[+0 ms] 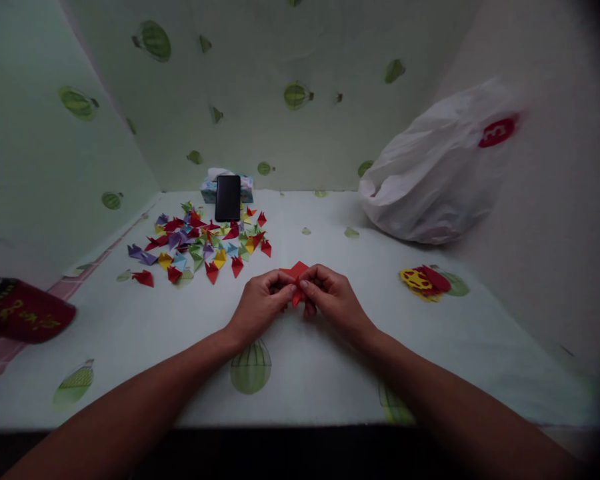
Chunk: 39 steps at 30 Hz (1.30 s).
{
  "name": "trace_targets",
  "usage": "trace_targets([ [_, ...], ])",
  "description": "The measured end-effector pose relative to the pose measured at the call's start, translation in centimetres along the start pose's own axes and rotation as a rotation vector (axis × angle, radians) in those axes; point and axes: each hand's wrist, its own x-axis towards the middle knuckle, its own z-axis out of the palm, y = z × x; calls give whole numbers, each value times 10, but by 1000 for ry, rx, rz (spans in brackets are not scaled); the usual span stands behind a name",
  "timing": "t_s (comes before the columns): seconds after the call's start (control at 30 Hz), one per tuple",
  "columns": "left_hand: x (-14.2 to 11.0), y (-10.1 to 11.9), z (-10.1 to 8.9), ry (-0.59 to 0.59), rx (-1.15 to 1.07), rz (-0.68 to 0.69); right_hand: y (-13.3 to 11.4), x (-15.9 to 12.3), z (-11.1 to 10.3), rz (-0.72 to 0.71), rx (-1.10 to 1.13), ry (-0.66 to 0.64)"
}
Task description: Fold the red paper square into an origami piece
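Between my two hands is a small folded piece of red origami paper, held just above the middle of the table. My left hand pinches its left side with thumb and fingers. From the right, my right hand grips the same paper, the thumbs almost meeting at its centre. A flat, pointed part sticks out behind the fingers and a narrow tip points down toward me. The fingers hide the rest of its shape. To the left beyond my hands lies a spread of small folded paper birds in several colours.
A black phone leans on a tissue box at the back. A red can is at the left edge. At right are a white plastic bag and red and yellow cut-out pieces. Patterned walls enclose the table.
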Motion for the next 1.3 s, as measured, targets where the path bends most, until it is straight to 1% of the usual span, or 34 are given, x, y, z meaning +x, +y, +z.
trace_targets([
  [0.27, -1, -1, 0, 26, 95, 17, 3, 1, 1, 8, -58, 18],
  [0.4, -2, 0, 0, 20, 95, -5, 2, 1, 2, 42, -48, -1],
  [0.53, -1, -2, 0, 18, 101, 11, -3, 0, 3, 22, -45, 9],
  [0.67, 0, -5, 0, 26, 98, -5, -7, -1, 2, 34, -44, 7],
  [0.9, -2, -1, 0, 4, 111, -3, -4, -2, 2, 46, -68, 14],
  [1.13, -3, 0, 0, 10, 147, -15, -5, -1, 2, 37, 6, -33],
  [1.3, -3, 1, 0, -9, 155, -19, -5, -1, 0, 5, -28, -48],
])
